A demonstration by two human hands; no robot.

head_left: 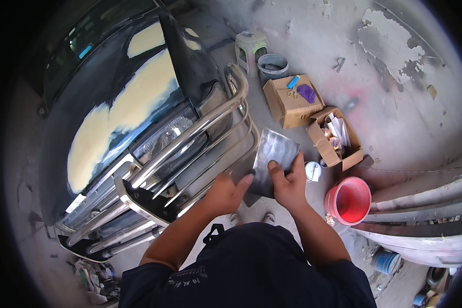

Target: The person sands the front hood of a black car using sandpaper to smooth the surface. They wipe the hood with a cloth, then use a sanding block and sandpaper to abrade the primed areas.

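While my right hand (291, 184) pinches a flat, smudged grey sheet (276, 148) at the frame's centre, thumb pressed on its face, my left hand (225, 195) closes on its left edge, fingertips hidden. Just left, shiny tubular metal bars (190, 136) stand before the dark vehicle panel (100, 77), upper left, with smooth cream patches (143, 92). Creased cardboard boxes (297, 119) sit right of upper centre; a round red bucket (355, 204), right.

The left hand (225, 194) grips a grey sheet (278, 146) at eight o'clock, the right hand (291, 186) at four, thumb on top. From the sheet, a cream-patched car hood (141, 97) lies at ten o'clock, cardboard boxes (296, 118) at one and two, a red bucket (335, 199) at four.
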